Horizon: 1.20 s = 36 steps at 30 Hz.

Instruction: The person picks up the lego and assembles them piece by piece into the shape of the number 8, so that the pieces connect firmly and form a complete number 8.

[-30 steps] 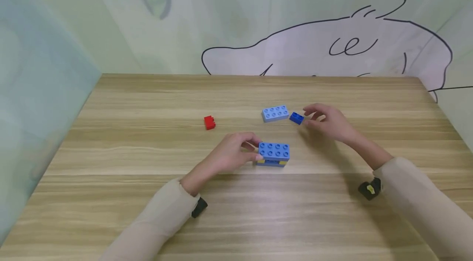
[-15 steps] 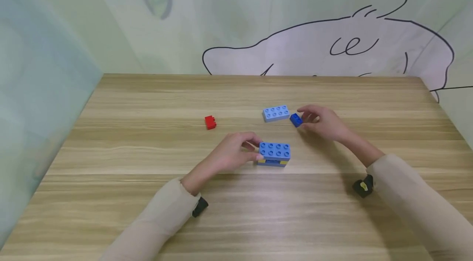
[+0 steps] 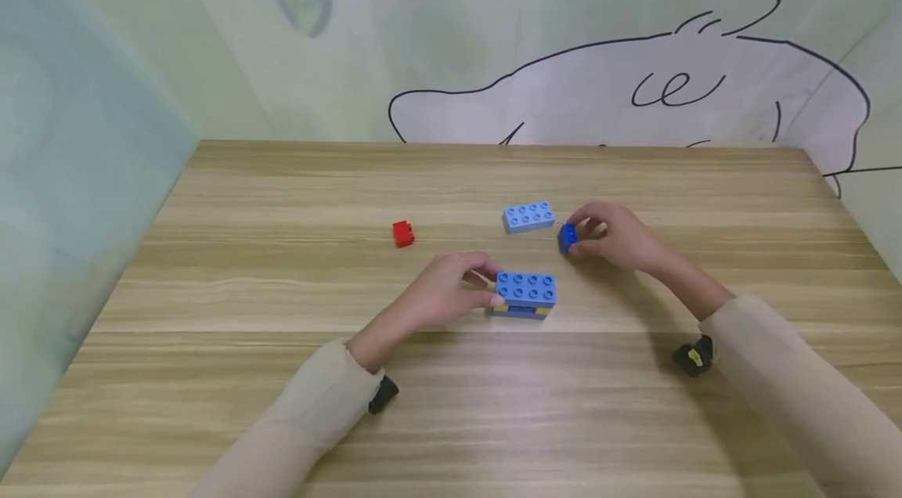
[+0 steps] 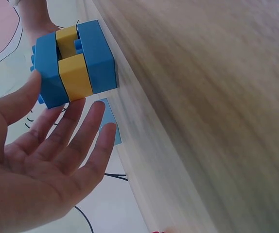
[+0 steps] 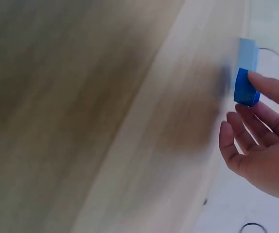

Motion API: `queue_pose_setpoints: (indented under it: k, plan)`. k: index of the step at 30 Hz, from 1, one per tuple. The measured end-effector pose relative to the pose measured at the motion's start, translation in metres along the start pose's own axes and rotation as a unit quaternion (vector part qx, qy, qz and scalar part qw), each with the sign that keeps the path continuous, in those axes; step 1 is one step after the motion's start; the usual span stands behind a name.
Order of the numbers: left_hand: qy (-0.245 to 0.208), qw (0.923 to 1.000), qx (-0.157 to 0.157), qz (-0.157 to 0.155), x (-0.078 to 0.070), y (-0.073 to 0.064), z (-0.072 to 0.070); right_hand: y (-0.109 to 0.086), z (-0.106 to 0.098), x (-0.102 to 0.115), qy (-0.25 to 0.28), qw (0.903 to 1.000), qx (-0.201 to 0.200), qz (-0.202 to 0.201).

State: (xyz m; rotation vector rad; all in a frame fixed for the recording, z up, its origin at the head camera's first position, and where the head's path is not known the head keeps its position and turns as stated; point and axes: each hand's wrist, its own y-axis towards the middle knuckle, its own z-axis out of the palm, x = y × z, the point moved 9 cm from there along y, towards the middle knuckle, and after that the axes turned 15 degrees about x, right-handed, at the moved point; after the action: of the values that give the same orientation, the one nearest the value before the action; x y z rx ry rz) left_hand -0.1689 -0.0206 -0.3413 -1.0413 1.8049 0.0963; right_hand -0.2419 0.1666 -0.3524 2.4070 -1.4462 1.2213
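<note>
My left hand (image 3: pixel 447 294) holds the left end of a stack of building bricks (image 3: pixel 525 288), thumb at the front corner and fingers behind. The stack has a blue studded brick on top, yellow bricks between, and a blue brick below; gaps show between the yellow bricks in the left wrist view. My right hand (image 3: pixel 620 238) pinches a small dark blue brick (image 3: pixel 568 239) between thumb and fingertips, behind and right of the stack. In the right wrist view, that brick (image 5: pixel 245 88) is off the tabletop, its shadow beside it.
A light blue studded brick (image 3: pixel 528 218) lies just left of the right hand's fingertips. Farther left on the wooden table (image 3: pixel 282 216) is a small red brick (image 3: pixel 403 234). A wall with a line drawing (image 3: pixel 599 91) rises behind the table's far edge.
My right hand has moved in from the right and taken hold of the dark blue brick, which has turned and shifted slightly towards me. The left hand and stack stay put.
</note>
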Motion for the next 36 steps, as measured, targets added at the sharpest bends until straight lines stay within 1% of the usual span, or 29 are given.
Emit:
queue_pose_setpoints:
  k: [2,5,9,12,15,19,24,27,36]
  plan:
    - [0.000,1.0000,0.001,0.000,0.000,0.000,0.000,-0.006,0.001,0.007,0.009,0.9999,0.001,-0.014]
    - [0.000,1.0000,0.000,0.003,-0.001,0.001,0.000,-0.017,0.003,0.023,0.014,0.9992,0.006,-0.037]
    - [0.001,1.0000,0.000,0.006,-0.001,0.001,0.000,-0.033,0.008,0.047,0.007,0.9982,0.016,-0.057]
    - [0.002,1.0000,-0.001,0.007,-0.001,0.001,0.000,-0.044,0.015,0.062,-0.002,0.9961,0.016,-0.086]
    - [0.000,1.0000,-0.002,0.005,-0.001,0.001,0.000,-0.051,0.022,0.072,-0.005,0.9934,0.014,-0.114]
    - [-0.001,1.0000,0.000,0.005,0.000,0.001,0.000,-0.055,0.029,0.077,-0.011,0.9917,0.004,-0.128]
    - [-0.005,1.0000,0.001,0.003,0.000,0.001,0.000,-0.057,0.029,0.082,-0.031,0.9896,-0.016,-0.140]
    - [-0.007,1.0000,0.003,0.002,0.000,0.001,0.000,-0.058,0.030,0.085,-0.044,0.9878,-0.021,-0.148]
    - [-0.003,1.0000,0.002,0.003,0.000,0.001,0.000,-0.058,0.030,0.088,-0.054,0.9838,-0.034,-0.167]
